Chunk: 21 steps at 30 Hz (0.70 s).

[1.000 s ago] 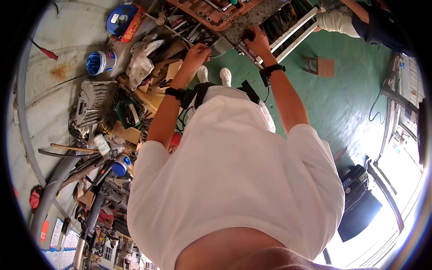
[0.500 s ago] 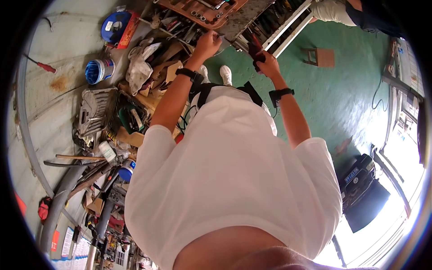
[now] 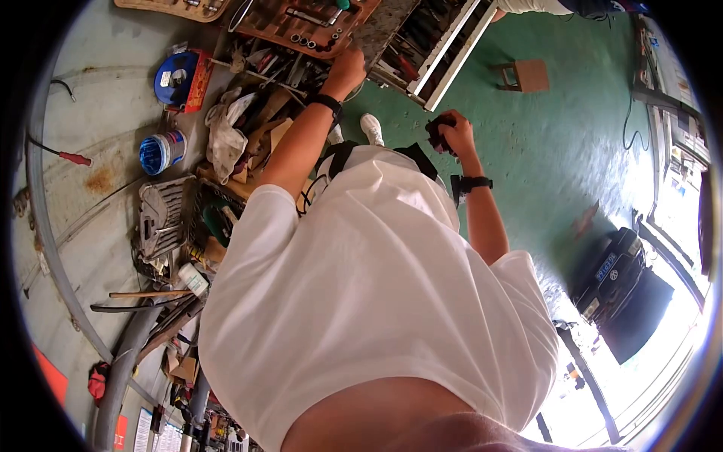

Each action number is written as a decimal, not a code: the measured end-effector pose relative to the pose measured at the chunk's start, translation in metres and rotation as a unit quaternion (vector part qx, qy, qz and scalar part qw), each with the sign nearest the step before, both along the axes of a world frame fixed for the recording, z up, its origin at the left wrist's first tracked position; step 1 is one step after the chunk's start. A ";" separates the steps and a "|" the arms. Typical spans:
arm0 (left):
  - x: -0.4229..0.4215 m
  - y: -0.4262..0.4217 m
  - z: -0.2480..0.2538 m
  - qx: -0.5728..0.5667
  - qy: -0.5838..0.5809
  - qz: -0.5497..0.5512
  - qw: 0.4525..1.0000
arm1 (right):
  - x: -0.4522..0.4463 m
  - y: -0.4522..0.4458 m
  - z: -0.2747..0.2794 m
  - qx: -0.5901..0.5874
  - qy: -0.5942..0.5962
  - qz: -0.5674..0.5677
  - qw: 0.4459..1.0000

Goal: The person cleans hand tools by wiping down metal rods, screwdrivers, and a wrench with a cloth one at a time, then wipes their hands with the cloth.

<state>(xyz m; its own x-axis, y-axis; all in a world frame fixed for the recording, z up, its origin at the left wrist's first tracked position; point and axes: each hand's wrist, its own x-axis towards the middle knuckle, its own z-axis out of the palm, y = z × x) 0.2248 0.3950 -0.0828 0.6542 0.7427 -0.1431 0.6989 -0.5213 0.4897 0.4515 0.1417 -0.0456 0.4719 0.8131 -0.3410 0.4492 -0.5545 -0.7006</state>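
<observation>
On my feed I get a worn grey tabletop, orange-brown tool tray lying on it. Below, I see green floor, shiny toward the right, small brown stool on it.

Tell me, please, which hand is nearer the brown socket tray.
Left: the left hand is by a corner of the brown tray; the right hand, holding a dark object, is well to its right.

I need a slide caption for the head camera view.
Right hand holding a dark object above a green floor, left hand near the orange-brown socket tray.
</observation>
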 end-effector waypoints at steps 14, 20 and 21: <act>0.010 0.000 -0.002 0.068 0.031 -0.013 0.997 | 0.001 -0.003 0.013 -0.017 0.009 -0.009 1.000; 0.006 -0.003 -0.013 0.090 0.013 -0.003 0.996 | 0.006 0.001 0.007 -0.034 -0.005 0.015 0.999; 0.004 -0.005 -0.013 0.103 -0.017 0.013 0.994 | 0.008 0.003 0.001 -0.046 -0.017 0.019 0.999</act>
<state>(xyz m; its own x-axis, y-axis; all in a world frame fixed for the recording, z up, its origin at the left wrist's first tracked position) 0.2290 0.3899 -0.0957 0.6358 0.7711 0.0356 0.6984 -0.5943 0.3989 0.4597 0.1443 -0.0442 0.4544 0.7966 -0.3988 0.4940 -0.5978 -0.6313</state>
